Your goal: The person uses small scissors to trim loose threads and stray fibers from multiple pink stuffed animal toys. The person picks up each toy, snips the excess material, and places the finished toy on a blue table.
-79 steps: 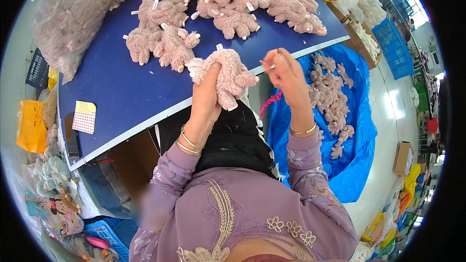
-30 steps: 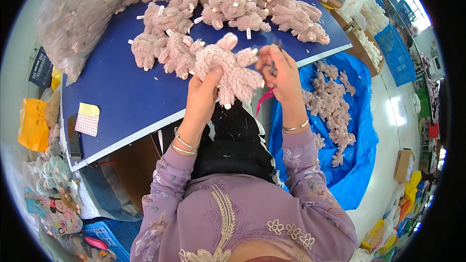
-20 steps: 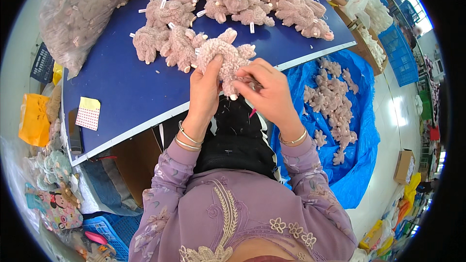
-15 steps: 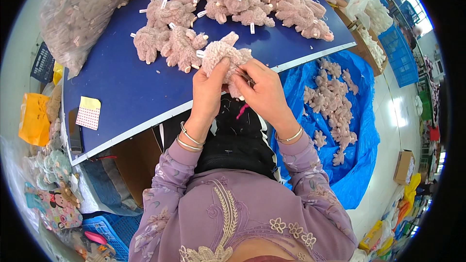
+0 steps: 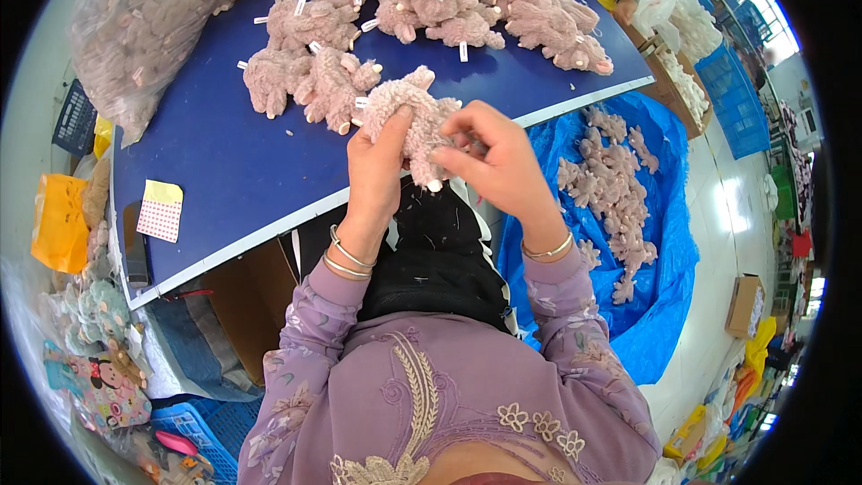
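Note:
My left hand is closed on a small pink-grey plush toy, its thumb lying across the fuzzy body. The toy is held over the near edge of the blue table, with a white tag on its left side. My right hand is right beside the toy, fingers curled and thumb and fingertips drawn in toward its right side. Whatever those fingertips pinch, if anything, is too small and blurred to make out. More plush toys of the same kind, several with white tags, are heaped along the table's far side.
A clear bag full of plush stands at the far left. To the right, a blue plastic sheet holds many small plush pieces. A dotted sticker sheet lies at the table's left. A co-worker's hand shows at upper right.
My right hand has drawn slightly right and away from the toy, its fingers lifting. The toy has turned a little in my left hand. The co-worker's hand at upper right has shifted.

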Demonstrator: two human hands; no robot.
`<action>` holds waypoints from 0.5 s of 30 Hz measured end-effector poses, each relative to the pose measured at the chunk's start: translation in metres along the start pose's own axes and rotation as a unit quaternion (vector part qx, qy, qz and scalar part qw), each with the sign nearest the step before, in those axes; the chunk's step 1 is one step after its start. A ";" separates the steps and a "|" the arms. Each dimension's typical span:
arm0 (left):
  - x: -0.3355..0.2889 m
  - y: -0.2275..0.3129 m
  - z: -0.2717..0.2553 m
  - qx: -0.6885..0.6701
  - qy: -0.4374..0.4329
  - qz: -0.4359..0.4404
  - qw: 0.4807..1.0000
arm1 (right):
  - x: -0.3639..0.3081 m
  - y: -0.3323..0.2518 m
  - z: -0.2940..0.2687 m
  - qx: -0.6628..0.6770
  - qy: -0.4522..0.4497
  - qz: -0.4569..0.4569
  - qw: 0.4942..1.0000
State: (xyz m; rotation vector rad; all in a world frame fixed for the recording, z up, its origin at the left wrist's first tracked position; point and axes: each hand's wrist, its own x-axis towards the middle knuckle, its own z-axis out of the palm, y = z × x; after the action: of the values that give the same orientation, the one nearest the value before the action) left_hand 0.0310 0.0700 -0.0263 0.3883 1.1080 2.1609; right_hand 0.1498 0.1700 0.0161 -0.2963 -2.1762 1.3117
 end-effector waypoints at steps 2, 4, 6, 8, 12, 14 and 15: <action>-0.001 -0.001 0.001 0.023 -0.003 0.005 1.000 | 0.003 -0.003 0.007 -0.065 -0.016 -0.004 0.998; -0.003 0.003 0.004 0.030 -0.003 0.002 1.000 | 0.003 -0.005 0.003 0.057 -0.042 0.071 0.995; -0.009 0.009 0.011 0.020 0.000 -0.012 1.000 | -0.002 -0.006 -0.001 0.177 -0.048 0.123 0.975; -0.005 0.006 0.008 0.014 -0.001 0.007 1.000 | -0.004 0.003 -0.006 0.283 -0.038 0.152 0.946; -0.001 0.005 -0.002 -0.008 0.008 0.000 1.000 | -0.006 -0.002 -0.028 0.209 -0.003 0.145 0.967; -0.003 0.007 0.003 -0.034 0.020 0.007 0.999 | -0.007 -0.001 -0.032 0.063 -0.036 0.097 0.993; -0.002 0.006 0.002 -0.032 0.016 0.008 0.999 | -0.008 -0.002 -0.033 -0.019 -0.069 0.069 0.995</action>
State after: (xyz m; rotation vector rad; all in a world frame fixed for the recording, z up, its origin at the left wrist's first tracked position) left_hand 0.0313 0.0673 -0.0202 0.3349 1.0541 2.2171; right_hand 0.1755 0.1896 0.0271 -0.3875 -2.3332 1.4047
